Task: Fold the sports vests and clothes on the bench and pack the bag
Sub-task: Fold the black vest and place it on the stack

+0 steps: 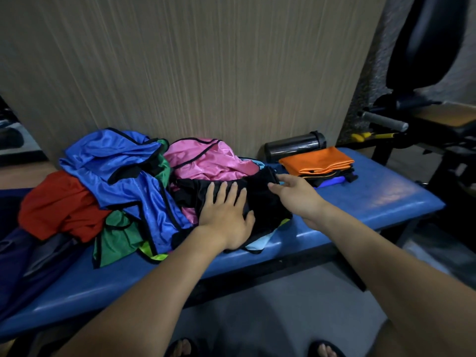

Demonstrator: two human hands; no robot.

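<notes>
Black garment (265, 199) — two hands, left hand (226, 215) flat, right hand (296, 194) outstretched

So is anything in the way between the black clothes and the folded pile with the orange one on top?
Nothing visible. The black garment lies under both hands, and only bare blue bench separates it from the folded pile.

Both arms reach forward.
Left hand (226, 217) lies flat, fingers spread; right hand (296, 195) extends, fingers loosely straight.
</notes>
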